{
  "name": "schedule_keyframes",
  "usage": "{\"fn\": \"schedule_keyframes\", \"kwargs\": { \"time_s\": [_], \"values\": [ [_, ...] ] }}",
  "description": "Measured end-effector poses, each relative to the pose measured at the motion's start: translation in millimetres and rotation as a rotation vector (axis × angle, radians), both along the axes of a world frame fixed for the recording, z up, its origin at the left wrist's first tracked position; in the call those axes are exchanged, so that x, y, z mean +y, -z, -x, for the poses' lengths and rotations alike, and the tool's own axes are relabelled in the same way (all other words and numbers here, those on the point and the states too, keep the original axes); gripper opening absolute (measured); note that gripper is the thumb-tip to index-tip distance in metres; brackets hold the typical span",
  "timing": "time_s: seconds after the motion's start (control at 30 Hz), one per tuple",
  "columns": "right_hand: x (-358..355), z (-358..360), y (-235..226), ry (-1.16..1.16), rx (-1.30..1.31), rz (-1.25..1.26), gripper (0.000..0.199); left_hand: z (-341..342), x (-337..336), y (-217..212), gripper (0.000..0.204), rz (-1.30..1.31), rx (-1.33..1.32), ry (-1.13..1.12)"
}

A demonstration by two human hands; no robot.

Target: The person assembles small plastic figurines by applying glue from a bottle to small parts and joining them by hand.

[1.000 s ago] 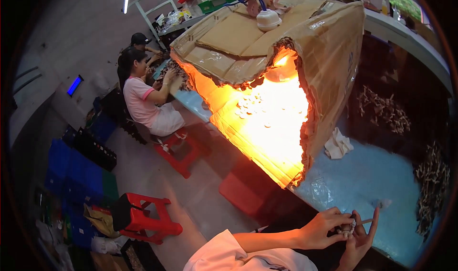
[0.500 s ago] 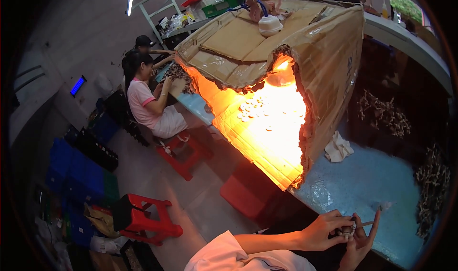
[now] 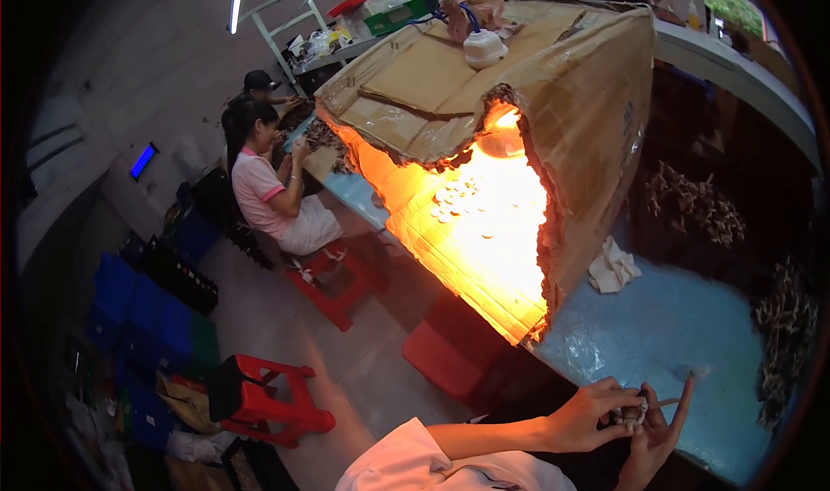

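Close together at the lower right are my left hand (image 3: 588, 415) and my right hand (image 3: 655, 446). Between their fingertips is a small knobbly piece (image 3: 632, 417), pale and brownish; its kind is too small to make out. Both hands are closed on it, though the right index finger points up and away. A thin tan stick-like end (image 3: 667, 402) sticks out between the right fingers; whether it belongs to the piece I cannot tell. Below them lies a blue tabletop (image 3: 666, 318) with a crumpled pale cloth (image 3: 614, 266).
A large cardboard box (image 3: 596, 137) with a ragged opening glows from a lamp (image 3: 503, 141) over several small round pieces (image 3: 458, 199). Clusters of twig-like pieces (image 3: 785, 344) lie at right. Two people (image 3: 275, 193) work at left. Red stools (image 3: 268, 400) and blue crates (image 3: 138, 309) stand on the floor.
The view has shifted slightly. My hands keep hold of the small piece, which looks slightly turned. The seated person's hands at left have moved a little.
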State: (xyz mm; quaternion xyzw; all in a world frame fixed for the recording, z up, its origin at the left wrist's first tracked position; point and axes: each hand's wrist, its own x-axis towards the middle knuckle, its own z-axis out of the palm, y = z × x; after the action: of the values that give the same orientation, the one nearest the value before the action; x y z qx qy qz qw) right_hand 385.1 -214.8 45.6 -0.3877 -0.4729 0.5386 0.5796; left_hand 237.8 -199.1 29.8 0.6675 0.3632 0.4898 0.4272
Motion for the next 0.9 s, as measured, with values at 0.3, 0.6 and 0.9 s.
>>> {"fn": "schedule_keyframes", "kwargs": {
  "time_s": [0.3, 0.6, 0.9],
  "values": [
    [13.0, 8.6, 1.5, -0.020, 0.145, 0.102, 0.089, 15.3, 13.5, -22.6, 0.047, -0.106, 0.161, -0.041],
    [18.6, -4.5, 4.7, -0.089, 0.253, -0.002, 0.090, 5.6, 20.5, -30.3, 0.054, -0.112, 0.233, 0.049],
    [14.5, -4.3, 10.6, -0.178, 0.383, -0.049, 0.093, 4.4, 8.9, -40.5, 0.051, -0.252, 0.349, -0.026]
  ]
}}
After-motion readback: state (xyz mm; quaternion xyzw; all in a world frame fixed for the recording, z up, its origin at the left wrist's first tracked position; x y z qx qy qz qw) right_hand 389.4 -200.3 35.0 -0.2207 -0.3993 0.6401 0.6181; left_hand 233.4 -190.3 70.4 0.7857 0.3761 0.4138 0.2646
